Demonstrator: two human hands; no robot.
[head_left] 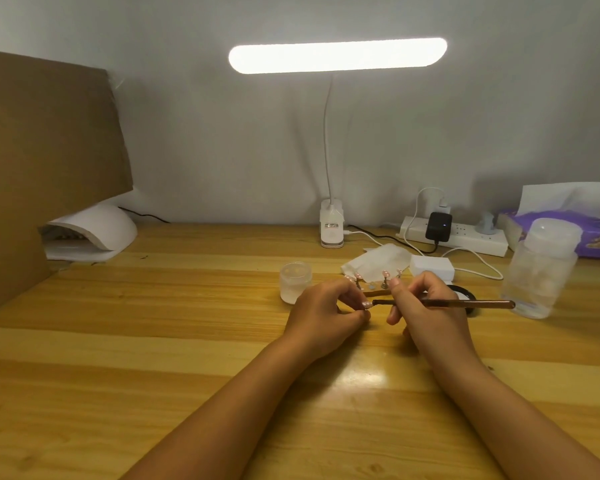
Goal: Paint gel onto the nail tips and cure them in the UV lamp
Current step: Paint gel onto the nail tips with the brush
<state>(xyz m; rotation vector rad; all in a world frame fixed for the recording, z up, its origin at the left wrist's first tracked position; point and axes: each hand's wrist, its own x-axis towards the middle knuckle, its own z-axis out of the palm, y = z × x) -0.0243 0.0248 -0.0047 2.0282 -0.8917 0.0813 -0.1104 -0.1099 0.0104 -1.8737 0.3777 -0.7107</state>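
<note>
Wooden tabletop point(153, 341), two bare forearms reaching in from the near edge. Left hand point(326, 313) is curled, knuckles up, its grip pinching one pink nail tip point(366, 304) between thumb and fingertips, low over the wood. Right hand point(426, 306) has its grip clenched round a brown brush point(471, 303), held like a pen. The handle runs out to the right and the dark bristle end touches the held tip.

Just behind the hands stands a row of tips point(385, 274) on small holders, partly blocked by the fingers. I count four pink ones, possibly more hidden behind the knuckles. A black ring point(463, 292) is half covered by the right hand.

- One frosted jar point(295, 282), just left of the row.
- One crumpled wipe point(378, 261) and one white block point(432, 266) behind the row.
- One clear bottle point(541, 268), capped, near the brush handle's end.
- One power strip point(465, 241) with one black adapter point(439, 226) plugged in.
- One purple tissue pack point(575, 233), far right.
- One lit desk lamp point(336, 55), its base at the back edge.
- One white UV lamp point(94, 230), back left and well apart from the hands, its left side cut off by one cardboard sheet point(42, 150).
</note>
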